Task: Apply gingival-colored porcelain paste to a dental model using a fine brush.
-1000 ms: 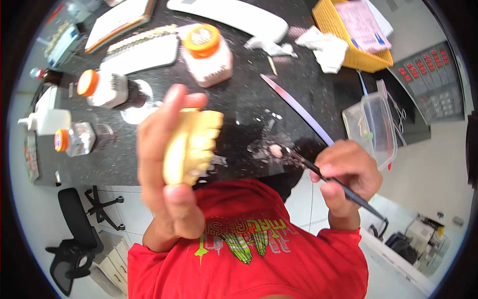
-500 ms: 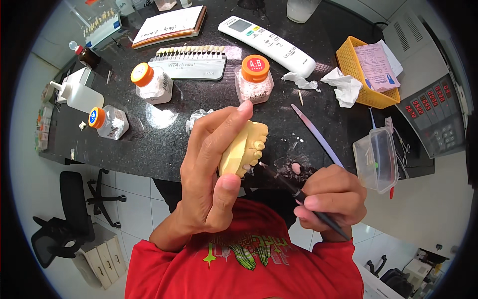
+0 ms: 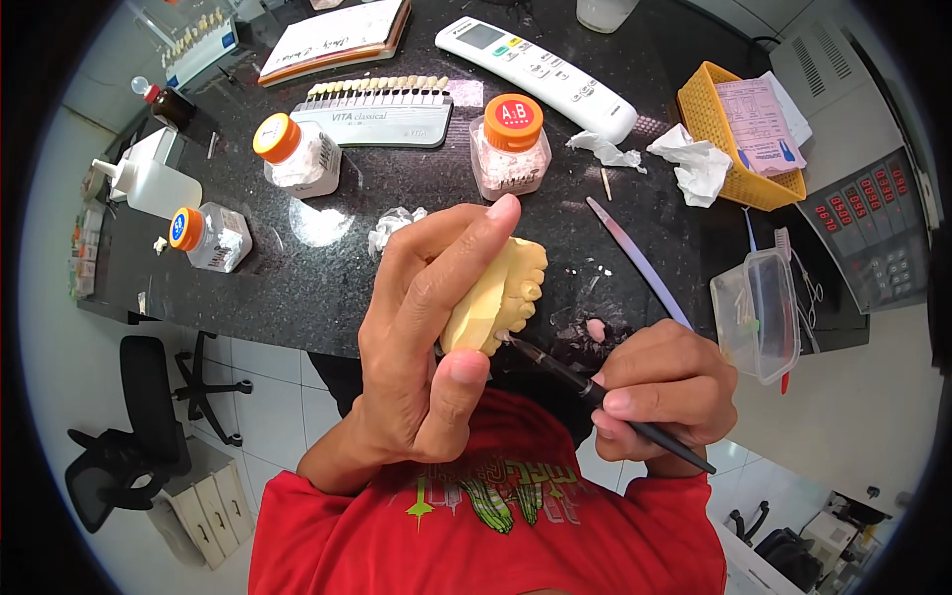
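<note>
In the head view, the left hand (image 3: 421, 357) is gripping a yellow dental cast (image 3: 493, 297), fingers wrapped over its far side and thumb pressing up from the near side, holding it raised above the near edge of the black counter (image 3: 297, 278). The right hand (image 3: 659, 397) is pinching a thin black brush (image 3: 595, 389) like a pen, its tip touching the near edge of the cast just under the row of moulded teeth. Judging by this, the work on the cast is under way rather than finished: the brush is meeting only one spot, and no clear layer of applied material is showing on the teeth, though the contact point is too small to read well. On the counter, just to the right of the cast, a small pink dab (image 3: 595, 327) is sitting among white specks. Farther off, three jars with orange lids (image 3: 511, 139) are standing closed, a tooth shade guide (image 3: 382, 104) is lying beyond them, and a long flat strip (image 3: 640, 263) is resting untouched to the right.
</note>
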{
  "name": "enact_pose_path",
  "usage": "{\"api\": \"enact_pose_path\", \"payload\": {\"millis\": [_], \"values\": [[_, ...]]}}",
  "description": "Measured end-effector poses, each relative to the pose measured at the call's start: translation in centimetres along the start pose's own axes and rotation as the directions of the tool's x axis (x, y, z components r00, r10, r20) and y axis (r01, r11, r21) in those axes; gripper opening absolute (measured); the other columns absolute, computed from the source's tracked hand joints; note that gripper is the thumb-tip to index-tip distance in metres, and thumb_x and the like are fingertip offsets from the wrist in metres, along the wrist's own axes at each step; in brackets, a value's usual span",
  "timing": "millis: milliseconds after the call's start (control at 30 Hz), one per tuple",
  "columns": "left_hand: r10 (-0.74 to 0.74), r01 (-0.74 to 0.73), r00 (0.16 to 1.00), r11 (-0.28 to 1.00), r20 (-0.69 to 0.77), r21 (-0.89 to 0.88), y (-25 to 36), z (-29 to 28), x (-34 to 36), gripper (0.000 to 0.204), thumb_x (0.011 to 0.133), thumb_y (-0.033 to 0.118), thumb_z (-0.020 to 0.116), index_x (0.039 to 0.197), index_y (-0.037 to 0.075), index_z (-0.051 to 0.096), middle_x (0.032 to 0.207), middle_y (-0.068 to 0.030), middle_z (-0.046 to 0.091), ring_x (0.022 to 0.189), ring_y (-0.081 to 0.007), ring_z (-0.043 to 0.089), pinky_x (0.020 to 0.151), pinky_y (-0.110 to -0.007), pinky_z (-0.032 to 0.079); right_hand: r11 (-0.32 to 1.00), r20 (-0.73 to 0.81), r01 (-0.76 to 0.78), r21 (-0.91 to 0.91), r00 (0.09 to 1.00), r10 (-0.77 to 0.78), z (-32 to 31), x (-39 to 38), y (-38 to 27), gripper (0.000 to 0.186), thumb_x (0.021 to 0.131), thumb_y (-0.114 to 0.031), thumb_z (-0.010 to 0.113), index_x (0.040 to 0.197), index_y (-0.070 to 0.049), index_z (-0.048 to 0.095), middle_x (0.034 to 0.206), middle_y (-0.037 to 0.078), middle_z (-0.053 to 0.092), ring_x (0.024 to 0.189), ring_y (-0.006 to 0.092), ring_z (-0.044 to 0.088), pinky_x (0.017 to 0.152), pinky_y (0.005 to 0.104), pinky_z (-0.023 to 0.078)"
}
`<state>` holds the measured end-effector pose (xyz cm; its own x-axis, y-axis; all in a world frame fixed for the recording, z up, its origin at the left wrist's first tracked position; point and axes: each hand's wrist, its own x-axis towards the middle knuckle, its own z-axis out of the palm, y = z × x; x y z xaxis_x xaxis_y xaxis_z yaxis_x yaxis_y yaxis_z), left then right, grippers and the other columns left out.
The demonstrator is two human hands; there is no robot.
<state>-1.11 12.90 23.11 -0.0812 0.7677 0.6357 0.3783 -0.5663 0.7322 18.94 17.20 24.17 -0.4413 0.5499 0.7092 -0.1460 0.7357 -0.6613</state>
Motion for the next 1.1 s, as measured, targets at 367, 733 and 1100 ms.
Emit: {"api": "enact_pose_path", "payload": {"millis": [367, 733, 1100], "values": [[0.022, -0.022, 1.0, 1.0, 0.002, 0.014, -0.12, 0.02, 0.05, 0.057, 0.096, 0.034, 0.042, 0.134, -0.008, 0.048, 0.118, -0.0272, 0.052, 0.099, -0.029, 0.057, 0.084, -0.037, 0.047, 1.0, -0.004, 0.016, -0.007, 1.0, -0.016, -0.04, 0.21, 0.05, 0.033, 0.067, 0.0, 0.08, 0.096, -0.009, 0.067, 0.081, 0.006, 0.066, 0.067, 0.0176, 0.065, 0.056, 0.0266, 0.053], [-0.005, 0.006, 1.0, 1.0, -0.009, 0.022, 0.08, 0.09, -0.02, 0.059, 0.097, 0.037, 0.041, 0.134, -0.008, 0.048, 0.118, -0.0267, 0.052, 0.101, -0.0293, 0.056, 0.085, -0.038, 0.047, 1.0, -0.013, 0.022, 0.005, 1.0, -0.022, 0.01, 0.18, 0.11, 0.033, 0.066, 0.0, 0.08, 0.096, -0.008, 0.067, 0.081, 0.006, 0.066, 0.065, 0.0175, 0.065, 0.055, 0.0259, 0.053], [-0.018, 0.019, 1.0, 0.999, -0.011, 0.026, 0.07, 0.1, -0.12, 0.061, 0.097, 0.04, 0.04, 0.135, -0.007, 0.048, 0.118, -0.0257, 0.051, 0.099, -0.0277, 0.056, 0.085, -0.037, 0.047, 0.998, -0.014, 0.062, 0.011, 0.998, -0.062, 0.14, 0.23, 0.42, 0.033, 0.066, 0.002, 0.079, 0.096, -0.006, 0.067, 0.079, 0.007, 0.066, 0.064, 0.0172, 0.065, 0.052, 0.0248, 0.051]]}}
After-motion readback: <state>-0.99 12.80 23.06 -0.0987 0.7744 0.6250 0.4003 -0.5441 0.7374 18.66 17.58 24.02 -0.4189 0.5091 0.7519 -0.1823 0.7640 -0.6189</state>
